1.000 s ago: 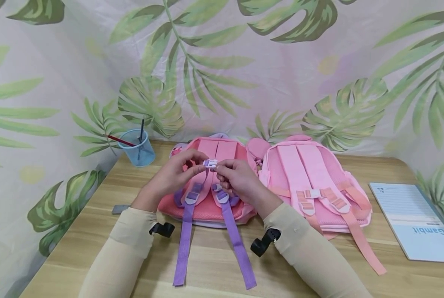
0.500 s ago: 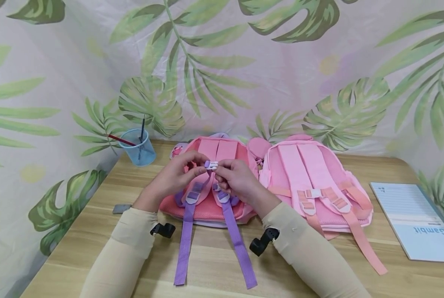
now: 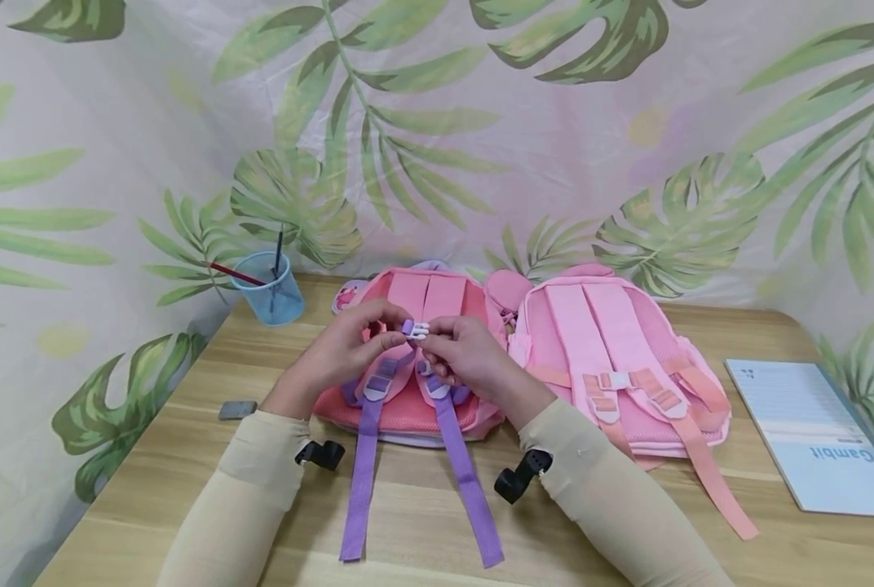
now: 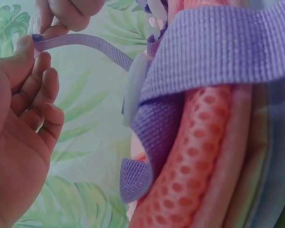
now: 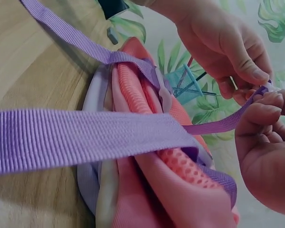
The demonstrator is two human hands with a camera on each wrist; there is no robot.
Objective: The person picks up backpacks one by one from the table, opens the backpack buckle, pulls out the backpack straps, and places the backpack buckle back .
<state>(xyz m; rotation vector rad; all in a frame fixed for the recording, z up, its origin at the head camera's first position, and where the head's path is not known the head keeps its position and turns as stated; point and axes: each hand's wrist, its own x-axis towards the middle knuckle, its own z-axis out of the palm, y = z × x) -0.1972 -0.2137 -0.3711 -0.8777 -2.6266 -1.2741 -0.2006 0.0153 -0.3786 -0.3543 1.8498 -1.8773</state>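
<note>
Nearby, two flat purple webbing tails (image 3: 362, 489) trail toward six o'clock over the wooden worktop (image 3: 418, 514). Beyond, above a coral-pink fabric backpack (image 3: 400, 417), the left hand (image 3: 345, 342) and right hand (image 3: 472, 350) pinch a small white plastic buckle (image 3: 418, 329) from nine and three o'clock, fingers narrow. Apparently the buckle is being worked; whether it is fastened, I cannot tell. The next move probably calls for steady alignment.

The buckle (image 3: 419, 330) looks plastic, the purple strap (image 5: 76, 138) ribbed cloth.

You hold a white plastic buckle (image 3: 418, 330) on purple webbing (image 4: 83, 39) above a coral-pink, mesh-backed backpack (image 3: 409, 419) lying on its front.
</note>
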